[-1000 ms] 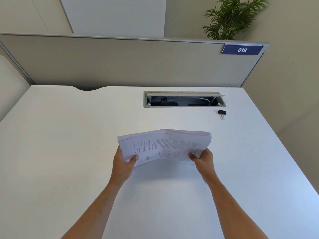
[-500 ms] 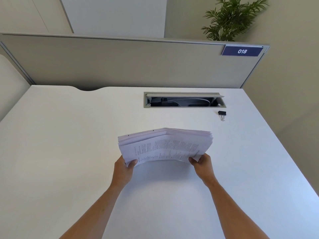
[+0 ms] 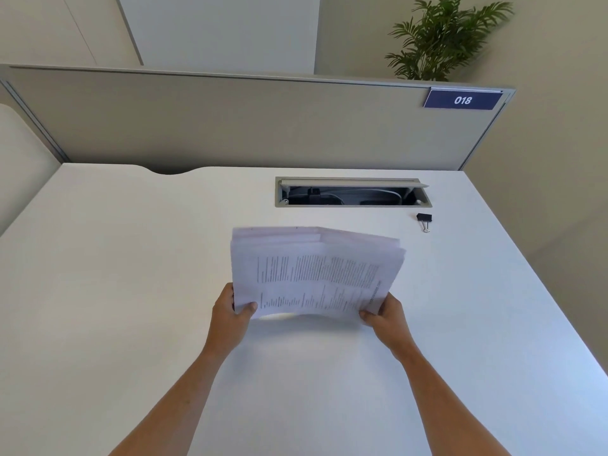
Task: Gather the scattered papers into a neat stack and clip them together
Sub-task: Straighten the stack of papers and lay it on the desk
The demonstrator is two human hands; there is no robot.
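Note:
A stack of printed papers [image 3: 316, 271] stands tilted up on its lower edge above the white desk [image 3: 131, 291], bowed in the middle, its top edges slightly uneven. My left hand [image 3: 230, 315] grips the lower left corner and my right hand [image 3: 386, 315] grips the lower right corner. A black binder clip [image 3: 424, 220] lies on the desk beyond the papers to the right, apart from both hands.
An open cable tray [image 3: 352, 192] is set into the desk behind the papers. A grey partition [image 3: 230, 123] with a blue "018" label [image 3: 462, 99] closes the desk's far side. A plant [image 3: 444, 37] stands behind it. The desk's right edge runs diagonally.
The stack has been tipped more upright and raised, with more of the printed page facing me. Both hands keep their grip at the lower corners.

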